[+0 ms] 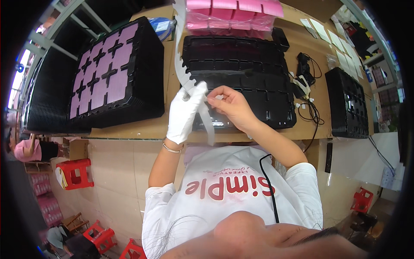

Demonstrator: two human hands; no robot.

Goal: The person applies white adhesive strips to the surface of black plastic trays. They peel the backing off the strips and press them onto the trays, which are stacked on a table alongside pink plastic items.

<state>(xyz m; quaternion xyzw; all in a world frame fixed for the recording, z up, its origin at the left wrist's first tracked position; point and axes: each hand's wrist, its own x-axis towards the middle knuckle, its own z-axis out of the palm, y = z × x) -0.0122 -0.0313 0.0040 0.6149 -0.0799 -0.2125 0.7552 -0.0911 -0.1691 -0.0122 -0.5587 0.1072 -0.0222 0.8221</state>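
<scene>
My left hand (184,113), in a white glove, grips a long pale strip (207,125) with a notched edge. One end of it hangs down toward the table's front edge, and the rest runs up past the far side of the table. Close beside it, my bare right hand (234,105) has thumb and forefinger pinched together near the strip. Whatever lies between those fingertips is too small to make out. Under both hands lies a black plastic tray (258,101) with several compartments and a shiny, see-through surface.
Left stands a tall stack of black trays (146,82) with pink pieces on top. Wrapped pink packs (233,19) lie at the back. Rightward are a black cable (311,113), another black tray stack (347,101) and paper sheets (321,32). Red stools (77,174) stand on the floor.
</scene>
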